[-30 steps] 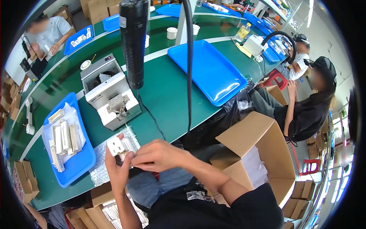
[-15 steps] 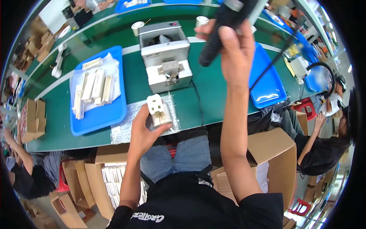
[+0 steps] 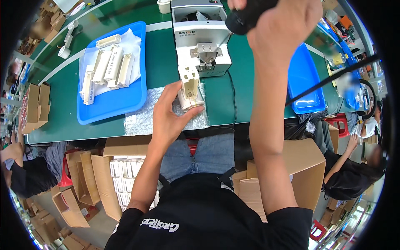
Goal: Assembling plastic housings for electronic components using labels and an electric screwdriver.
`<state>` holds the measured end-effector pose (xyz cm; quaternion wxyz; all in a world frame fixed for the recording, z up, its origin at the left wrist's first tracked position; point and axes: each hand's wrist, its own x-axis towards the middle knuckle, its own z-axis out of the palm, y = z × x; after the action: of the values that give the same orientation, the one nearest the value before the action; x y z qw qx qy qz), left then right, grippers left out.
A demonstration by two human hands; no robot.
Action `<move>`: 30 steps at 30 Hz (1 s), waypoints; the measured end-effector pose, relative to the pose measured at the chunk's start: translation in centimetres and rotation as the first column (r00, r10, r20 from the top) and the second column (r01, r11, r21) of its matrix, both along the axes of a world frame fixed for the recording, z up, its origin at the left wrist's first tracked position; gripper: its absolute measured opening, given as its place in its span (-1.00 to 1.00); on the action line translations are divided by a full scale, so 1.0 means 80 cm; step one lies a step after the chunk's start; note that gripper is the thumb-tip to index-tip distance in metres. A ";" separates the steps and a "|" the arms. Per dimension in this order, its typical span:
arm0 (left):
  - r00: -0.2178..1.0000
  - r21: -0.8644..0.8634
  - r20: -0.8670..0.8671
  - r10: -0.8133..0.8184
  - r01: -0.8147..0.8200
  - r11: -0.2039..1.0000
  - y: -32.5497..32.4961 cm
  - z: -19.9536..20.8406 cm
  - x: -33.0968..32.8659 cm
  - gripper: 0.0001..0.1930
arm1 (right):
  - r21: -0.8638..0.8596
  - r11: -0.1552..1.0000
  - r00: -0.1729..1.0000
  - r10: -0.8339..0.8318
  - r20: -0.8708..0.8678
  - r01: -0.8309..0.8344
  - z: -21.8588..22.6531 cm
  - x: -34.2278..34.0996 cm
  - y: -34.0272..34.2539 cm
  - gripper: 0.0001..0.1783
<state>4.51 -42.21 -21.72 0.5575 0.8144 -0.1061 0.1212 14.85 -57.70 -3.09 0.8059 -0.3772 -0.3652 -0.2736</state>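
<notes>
Over the green worktop (image 3: 160, 62), with its grey-and-white box-shaped machine (image 3: 187, 37) and crinkled translucent plastic sheet (image 3: 141, 120), the right hand (image 3: 283, 31) grips a black cylindrical handheld tool (image 3: 249, 18), while the left hand (image 3: 168, 114) clasps a white plastic housing (image 3: 191, 88) above the sheet.

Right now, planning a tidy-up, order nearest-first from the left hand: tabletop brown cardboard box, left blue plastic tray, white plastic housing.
1. White plastic housing: in left hand.
2. Blue tray: to its left.
3. Cardboard box: far left.
</notes>
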 end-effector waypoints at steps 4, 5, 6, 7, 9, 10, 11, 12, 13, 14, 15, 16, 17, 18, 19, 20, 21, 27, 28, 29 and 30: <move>1.000 0.001 -0.015 0.002 -0.002 1.000 0.002 0.003 -0.002 -0.30 | -0.246 0.925 0.946 -0.236 0.224 0.289 -0.020 0.027 -0.007 -0.52; 1.000 0.010 -0.020 0.000 0.000 1.000 0.002 0.003 -0.002 -0.30 | -0.282 0.910 0.950 -0.266 0.161 0.303 -0.015 0.021 0.001 -0.52; 1.000 0.007 -0.026 0.001 -0.001 1.000 0.002 0.003 -0.002 -0.30 | 0.048 0.973 0.963 0.229 -0.140 -0.224 0.001 0.008 0.022 -0.54; 0.999 0.014 -0.032 0.012 -0.011 1.000 0.002 0.003 -0.003 -0.30 | 0.047 0.973 0.962 0.230 -0.147 -0.225 -0.004 0.011 0.019 -0.54; 0.999 0.021 -0.038 0.025 -0.025 0.999 0.003 0.003 -0.003 -0.31 | -0.275 0.912 0.950 -0.267 0.164 0.304 -0.012 0.017 0.011 -0.54; 0.999 0.016 -0.021 0.024 -0.023 1.000 0.004 0.001 -0.004 -0.31 | -0.277 0.913 0.951 -0.265 0.161 0.301 -0.015 0.017 0.008 -0.54; 1.000 0.009 -0.005 0.020 -0.020 1.000 0.004 0.000 -0.003 -0.31 | -0.267 0.912 0.949 -0.283 0.139 0.311 -0.014 0.014 0.007 -0.53; 1.000 0.005 -0.009 0.021 -0.020 1.000 0.004 0.000 -0.001 -0.31 | -0.258 0.911 0.946 -0.301 0.117 0.322 -0.014 0.010 0.005 -0.52; 1.000 0.034 0.015 0.006 -0.006 0.999 0.004 0.000 0.002 -0.29 | -0.279 0.891 0.933 -0.331 0.140 0.358 -0.015 0.006 -0.001 -0.51; 1.000 0.070 0.031 0.004 -0.007 0.998 0.008 -0.001 0.000 -0.27 | -0.292 0.879 0.925 -0.373 0.074 0.378 -0.012 -0.014 0.003 -0.51; 1.000 0.068 0.023 0.014 -0.016 0.998 0.009 -0.001 0.000 -0.27 | -0.309 0.862 0.908 -0.419 0.013 0.402 -0.005 -0.033 0.006 -0.52; 0.999 0.076 0.032 0.019 -0.022 0.997 0.008 -0.001 -0.001 -0.25 | -0.313 0.866 0.912 -0.410 0.006 0.391 -0.007 -0.033 0.009 -0.52; 0.999 0.080 0.044 0.012 -0.016 0.997 0.005 0.001 0.001 -0.24 | -0.317 0.862 0.910 -0.415 0.010 0.396 -0.006 -0.041 0.009 -0.52; 0.999 0.077 0.034 0.005 -0.008 0.997 0.003 0.002 0.002 -0.23 | -0.321 0.858 0.908 -0.419 0.015 0.402 -0.005 -0.050 0.005 -0.52; 0.999 0.072 0.032 0.002 -0.004 0.997 0.001 0.003 0.003 -0.23 | -0.324 0.853 0.905 -0.425 0.020 0.408 -0.004 -0.059 0.007 -0.52; 0.999 0.082 0.031 0.014 -0.016 0.996 0.002 0.002 0.001 -0.23 | -0.322 0.856 0.907 -0.421 0.020 0.405 -0.006 -0.061 0.014 -0.53; 0.999 0.092 0.030 0.025 -0.027 0.995 0.004 0.001 0.000 -0.23 | -0.319 0.858 0.908 -0.418 0.021 0.402 -0.008 -0.069 0.023 -0.53; 0.999 0.067 0.023 0.022 -0.023 0.997 0.002 -0.002 -0.001 -0.21 | -0.313 0.852 0.903 -0.427 0.048 0.420 -0.007 -0.065 0.040 -0.54; 0.999 0.066 0.024 0.023 -0.025 0.998 0.002 -0.002 -0.001 -0.21 | -0.313 0.851 0.902 -0.428 0.054 0.423 -0.007 -0.068 0.047 -0.54; 0.999 0.073 0.031 0.023 -0.025 0.997 0.002 -0.003 -0.001 -0.21 | -0.312 0.851 0.902 -0.428 0.058 0.423 -0.007 -0.066 0.046 -0.54; 0.999 0.080 0.038 0.022 -0.025 0.996 0.002 -0.003 -0.002 -0.22 | -0.312 0.850 0.902 -0.427 0.062 0.424 -0.007 -0.070 0.052 -0.54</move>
<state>4.37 -42.03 -21.99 0.5206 0.8351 -0.1114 0.1383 9.28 -53.56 -3.66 0.6556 -0.5747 -0.3079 -0.3809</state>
